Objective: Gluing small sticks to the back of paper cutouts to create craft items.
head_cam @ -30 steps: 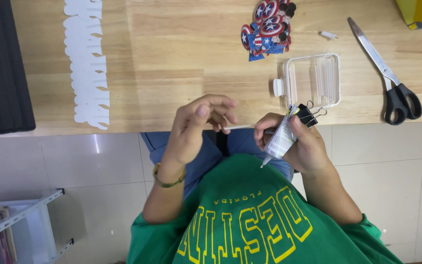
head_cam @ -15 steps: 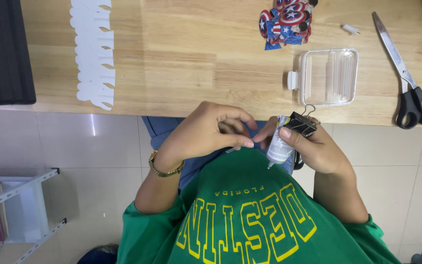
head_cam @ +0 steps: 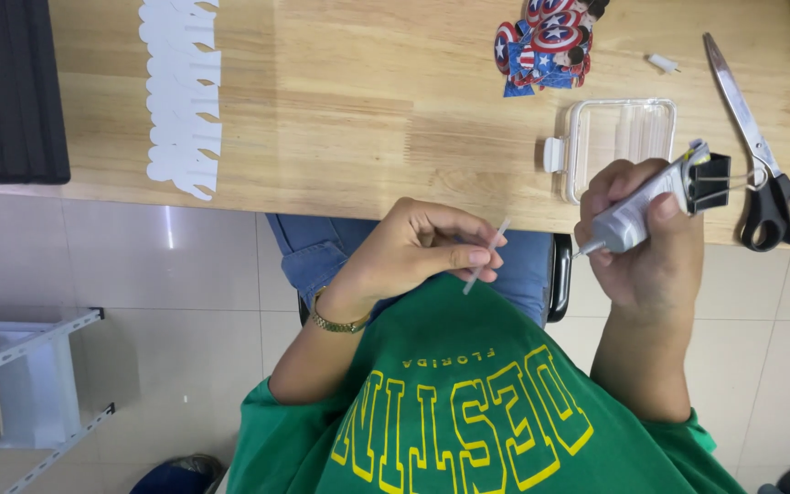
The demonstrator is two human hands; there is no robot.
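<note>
Both hands have moved apart since a moment ago. Back then they were close together, the tube's tip almost at the left fingers. Now there is a gap between them, and the tip touches nothing.

The left hand (head_cam: pixel 413 256) pinches a thin white stick (head_cam: pixel 486 255) between the thumb and the first fingers. Its other fingers curl in. The stick tilts, one end up near the table edge and one end down over the green shirt (head_cam: pixel 468 402).

The right hand (head_cam: pixel 646 242) wraps tight around a small grey tube (head_cam: pixel 637 210). The thin tip points left, toward the stick. A black clip (head_cam: pixel 708 181) is clamped on the tube's back end, by the table edge.

So the glue tip is off the stick now, and the stick is held up by itself, over the lap.

On the wood table (head_cam: pixel 368 101) sits a clear box (head_cam: pixel 616 142), just beside the right hand. Scissors (head_cam: pixel 761 146) lie to its right. Farther back is a pile of round red, white and blue star stickers (head_cam: pixel 546 41). White paper cutouts (head_cam: pixel 183 91) lie well apart on the left.
</note>
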